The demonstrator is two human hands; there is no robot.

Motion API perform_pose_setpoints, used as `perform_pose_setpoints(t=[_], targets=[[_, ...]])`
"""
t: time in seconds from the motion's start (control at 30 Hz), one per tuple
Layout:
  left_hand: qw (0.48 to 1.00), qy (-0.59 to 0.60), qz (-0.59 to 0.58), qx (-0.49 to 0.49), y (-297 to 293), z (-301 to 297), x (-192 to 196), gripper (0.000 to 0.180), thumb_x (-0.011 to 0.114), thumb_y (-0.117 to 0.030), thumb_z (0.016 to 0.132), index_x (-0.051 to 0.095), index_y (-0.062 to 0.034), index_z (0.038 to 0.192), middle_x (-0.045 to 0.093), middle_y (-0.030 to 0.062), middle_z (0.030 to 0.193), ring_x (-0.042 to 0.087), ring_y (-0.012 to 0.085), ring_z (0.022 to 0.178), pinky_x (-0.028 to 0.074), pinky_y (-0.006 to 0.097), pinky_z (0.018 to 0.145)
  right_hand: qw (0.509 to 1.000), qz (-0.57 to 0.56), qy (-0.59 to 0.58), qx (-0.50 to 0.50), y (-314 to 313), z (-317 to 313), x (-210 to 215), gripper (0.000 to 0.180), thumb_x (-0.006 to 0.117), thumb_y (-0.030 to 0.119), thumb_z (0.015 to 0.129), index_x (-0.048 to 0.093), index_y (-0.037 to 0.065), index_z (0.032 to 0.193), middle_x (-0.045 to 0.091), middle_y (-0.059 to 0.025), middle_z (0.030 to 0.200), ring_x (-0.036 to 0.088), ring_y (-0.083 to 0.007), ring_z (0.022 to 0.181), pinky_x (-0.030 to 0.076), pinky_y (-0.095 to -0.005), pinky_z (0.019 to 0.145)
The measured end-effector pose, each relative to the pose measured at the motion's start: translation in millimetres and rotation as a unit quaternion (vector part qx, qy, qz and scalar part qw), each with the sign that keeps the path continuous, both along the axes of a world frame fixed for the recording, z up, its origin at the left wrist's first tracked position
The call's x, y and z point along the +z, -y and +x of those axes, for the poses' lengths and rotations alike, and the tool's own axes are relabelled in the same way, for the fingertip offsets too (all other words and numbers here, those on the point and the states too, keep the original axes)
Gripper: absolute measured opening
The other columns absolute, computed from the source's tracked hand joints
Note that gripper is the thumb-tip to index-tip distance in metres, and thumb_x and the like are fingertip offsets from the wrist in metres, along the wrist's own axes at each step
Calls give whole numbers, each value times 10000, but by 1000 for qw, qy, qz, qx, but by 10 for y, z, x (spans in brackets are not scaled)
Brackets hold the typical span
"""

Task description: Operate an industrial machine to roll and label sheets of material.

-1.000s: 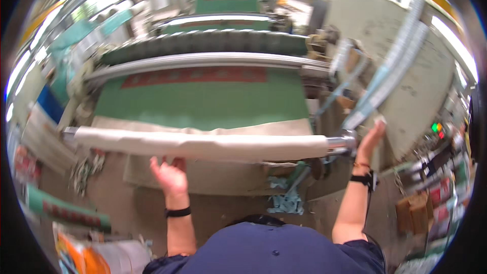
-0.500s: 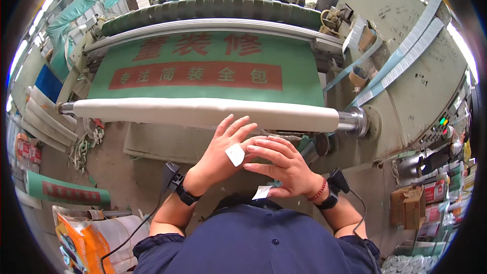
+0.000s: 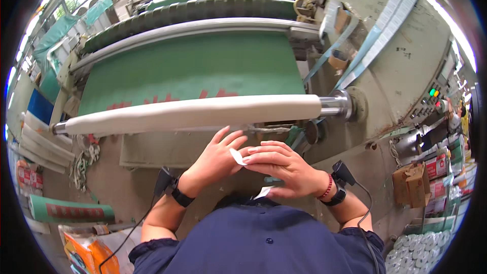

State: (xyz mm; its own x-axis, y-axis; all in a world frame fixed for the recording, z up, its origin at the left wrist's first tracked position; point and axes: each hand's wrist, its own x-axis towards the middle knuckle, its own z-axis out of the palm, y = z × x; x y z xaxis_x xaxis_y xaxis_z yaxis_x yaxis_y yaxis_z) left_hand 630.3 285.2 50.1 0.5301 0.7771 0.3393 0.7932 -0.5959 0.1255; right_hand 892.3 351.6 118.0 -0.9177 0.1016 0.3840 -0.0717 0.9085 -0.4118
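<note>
My left hand is in front of the roll with its fingers stretched and spread. A small white sticker is at the thumb side of its back, tilted partly edge-on. My right hand reaches across from the right, its extended fingertips at the edge of that sticker; whether they pinch it I cannot tell. Another white sticker is at the tip of my right thumb, which stands apart from the fingers. Beyond both hands lies a white roll on a metal shaft, with a green printed sheet running to it.
A machine side panel with lit buttons stands at the right, pale blue strips hanging beside it. Cardboard boxes sit at the lower right. A green roll and an orange bag lie at the lower left.
The green sheet has advanced toward me, its red print now mostly gone under the white roll. The sticker by my left hand has turned more edge-on at my right fingertips. The view has shifted slightly.
</note>
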Motion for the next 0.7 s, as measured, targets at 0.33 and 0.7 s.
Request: perform_pose_setpoints(t=[0.33,0.7], targets=[[918,216,-4,334,188,208,-592,565,737,-265,984,612,-76,1502,553,212,1569,489,408,1471,354,537,1229,875,233,-208,-370,-917,1842,84,612,713,488,978,630,134,1471,528,-202,1607,486,-400,1496,355,-558,1250],[898,173,94,392,-377,598,-818,586,569,-448,1097,569,-86,1558,410,160,1718,363,366,1592,235,550,1286,792,245,-204,-521,-1500,3137,-106,591,653,514,1014,624,170,1495,691,-66,1045,687,-288,972,555,-433,833]])
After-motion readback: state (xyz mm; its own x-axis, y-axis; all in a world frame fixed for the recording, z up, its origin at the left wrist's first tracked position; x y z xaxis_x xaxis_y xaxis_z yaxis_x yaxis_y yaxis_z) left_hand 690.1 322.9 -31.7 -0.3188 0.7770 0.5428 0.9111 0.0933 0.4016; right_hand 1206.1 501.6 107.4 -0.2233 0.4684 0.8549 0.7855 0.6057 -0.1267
